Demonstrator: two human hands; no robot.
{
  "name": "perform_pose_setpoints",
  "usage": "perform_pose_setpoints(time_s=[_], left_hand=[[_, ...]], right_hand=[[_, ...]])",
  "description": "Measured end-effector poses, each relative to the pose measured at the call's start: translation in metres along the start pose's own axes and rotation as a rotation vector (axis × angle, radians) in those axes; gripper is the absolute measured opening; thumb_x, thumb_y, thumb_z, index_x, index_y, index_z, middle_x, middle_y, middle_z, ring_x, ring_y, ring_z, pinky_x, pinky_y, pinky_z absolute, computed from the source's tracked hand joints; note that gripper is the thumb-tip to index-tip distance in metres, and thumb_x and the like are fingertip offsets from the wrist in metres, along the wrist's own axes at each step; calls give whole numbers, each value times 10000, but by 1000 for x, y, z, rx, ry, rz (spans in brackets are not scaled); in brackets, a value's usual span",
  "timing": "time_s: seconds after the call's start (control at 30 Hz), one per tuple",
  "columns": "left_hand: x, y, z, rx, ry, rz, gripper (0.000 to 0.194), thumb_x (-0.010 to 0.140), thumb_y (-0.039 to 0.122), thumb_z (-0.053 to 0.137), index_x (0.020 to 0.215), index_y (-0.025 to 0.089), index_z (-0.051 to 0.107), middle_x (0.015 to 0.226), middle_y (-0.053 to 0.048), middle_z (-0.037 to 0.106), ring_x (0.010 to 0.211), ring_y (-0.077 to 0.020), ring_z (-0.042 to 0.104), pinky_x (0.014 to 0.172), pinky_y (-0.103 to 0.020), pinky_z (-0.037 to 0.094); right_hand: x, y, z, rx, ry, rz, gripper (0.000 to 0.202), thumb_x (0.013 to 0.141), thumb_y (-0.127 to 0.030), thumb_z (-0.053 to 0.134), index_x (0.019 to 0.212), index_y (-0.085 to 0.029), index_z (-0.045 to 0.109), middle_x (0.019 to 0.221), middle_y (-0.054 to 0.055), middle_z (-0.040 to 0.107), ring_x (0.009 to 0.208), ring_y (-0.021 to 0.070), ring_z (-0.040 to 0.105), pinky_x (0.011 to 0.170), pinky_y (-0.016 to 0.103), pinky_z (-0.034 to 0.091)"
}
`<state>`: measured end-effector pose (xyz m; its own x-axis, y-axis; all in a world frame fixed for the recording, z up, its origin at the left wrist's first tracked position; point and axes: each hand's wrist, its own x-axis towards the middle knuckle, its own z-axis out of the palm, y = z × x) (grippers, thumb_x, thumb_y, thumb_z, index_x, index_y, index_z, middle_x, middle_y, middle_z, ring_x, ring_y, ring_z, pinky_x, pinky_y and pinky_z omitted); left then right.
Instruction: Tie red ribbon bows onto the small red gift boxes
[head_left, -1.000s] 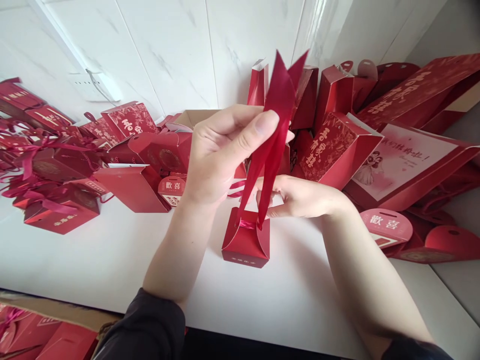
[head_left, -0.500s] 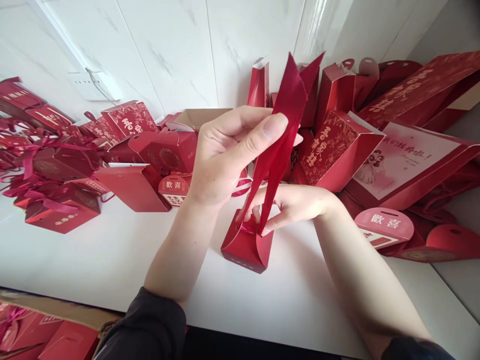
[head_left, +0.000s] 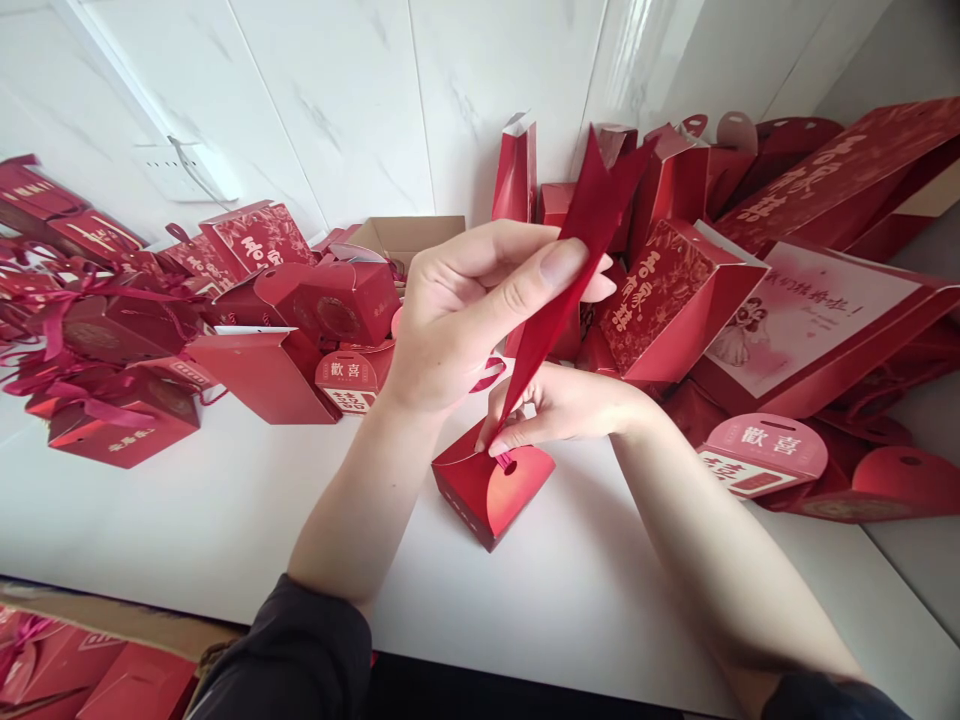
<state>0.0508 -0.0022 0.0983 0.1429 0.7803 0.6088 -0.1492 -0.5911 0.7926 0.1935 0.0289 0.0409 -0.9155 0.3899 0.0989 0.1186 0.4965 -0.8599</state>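
Observation:
In the middle of the head view, my left hand [head_left: 487, 310] pinches a dark red satin ribbon [head_left: 551, 320] between thumb and fingers, with its pointed ends sticking up above. Down from there the ribbon runs taut to a small red gift box [head_left: 480, 500] on the white table. My right hand [head_left: 559, 410] pinches the ribbon's lower part just above the box top, thumb and forefinger together. Beside those fingertips a rounded flap with a hole shows, and a bit of pink ribbon passes at the hole. My right hand partly covers the box's far side.
Red gift boxes and bags crowd the back right, among them a bag with a white panel [head_left: 795, 310]. Ribboned boxes [head_left: 124, 415] pile up at the left. A cardboard carton [head_left: 409, 240] stands by the tiled wall. More red boxes [head_left: 112, 670] lie lower left.
The small box has turned on the table, so its holed flap now faces front right. Both ribbon strands have come together, and my right fingers have shifted slightly left.

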Motion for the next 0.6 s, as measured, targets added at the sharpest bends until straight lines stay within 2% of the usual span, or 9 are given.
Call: perform_pose_setpoints(time_s=[0.13,0.27,0.43,0.6], left_hand=[[1,-1,0,-47,-44,51,252,796,471,713,787,220,733,761,19,744,824,-201,738,645,-281,613],[3,-3,-2,-128,-64,84,179,840,385,701,794,216,736,771,16,746,815,-187,742,700,-279,620],[4,-5,-7,-17,-24,56,200,845,439,676,808,249,725,783,49,739,848,-197,744,692,-312,629],[8,-12,-12,58,-29,-7,213,837,459,681,835,249,721,802,43,738,915,-219,736,722,-336,629]], right_hand=[[1,0,0,-29,68,-56,113,861,-264,692,879,-162,738,863,26,717,842,169,648,762,285,503],[1,3,0,-80,87,-76,140,901,-259,640,855,-163,731,823,14,715,771,154,639,734,279,478],[1,8,-4,-122,153,-63,181,920,-253,605,819,-149,714,793,17,708,725,147,625,700,266,458],[1,18,-7,-67,116,8,201,898,-294,637,817,-133,726,768,32,706,707,152,631,663,260,468]])
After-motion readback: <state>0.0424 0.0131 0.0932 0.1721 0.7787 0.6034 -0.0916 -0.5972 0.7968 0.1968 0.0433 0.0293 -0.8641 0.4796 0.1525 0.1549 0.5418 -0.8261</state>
